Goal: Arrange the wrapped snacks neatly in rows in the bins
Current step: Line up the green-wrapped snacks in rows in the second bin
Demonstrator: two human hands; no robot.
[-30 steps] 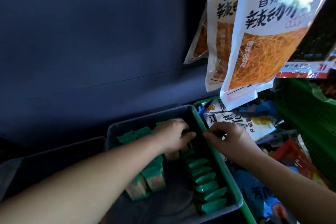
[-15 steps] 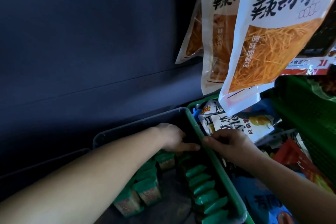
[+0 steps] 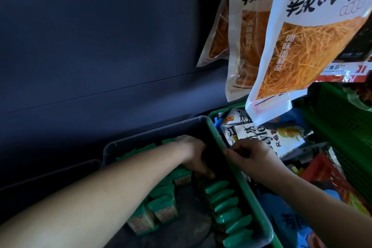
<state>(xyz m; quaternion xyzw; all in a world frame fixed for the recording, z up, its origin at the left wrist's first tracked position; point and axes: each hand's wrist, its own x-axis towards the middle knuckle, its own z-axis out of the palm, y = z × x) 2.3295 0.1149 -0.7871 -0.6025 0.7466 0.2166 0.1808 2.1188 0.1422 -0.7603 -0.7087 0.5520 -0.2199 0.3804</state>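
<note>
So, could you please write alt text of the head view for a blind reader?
A person's left hand reaches into a grey bin among green wrapped snacks, while the right hand touches the green bin beside it; large snack bags hang above.

View from above. My left hand (image 3: 193, 154) lies inside the grey plastic bin (image 3: 155, 133), between two rows of green-wrapped snacks (image 3: 227, 205). My right hand (image 3: 251, 160) grips the left rim of the adjoining green plastic crate (image 3: 216, 135), on the right. White-and-orange foil bags (image 3: 302, 46) hang above.

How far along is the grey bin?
Done: one neat row of green snacks lines the right wall of the grey bin. In hand: left hand reaches to that row's far end; right hand sits at the green bin rim. Left: the looser packs beside the bare middle.
</note>
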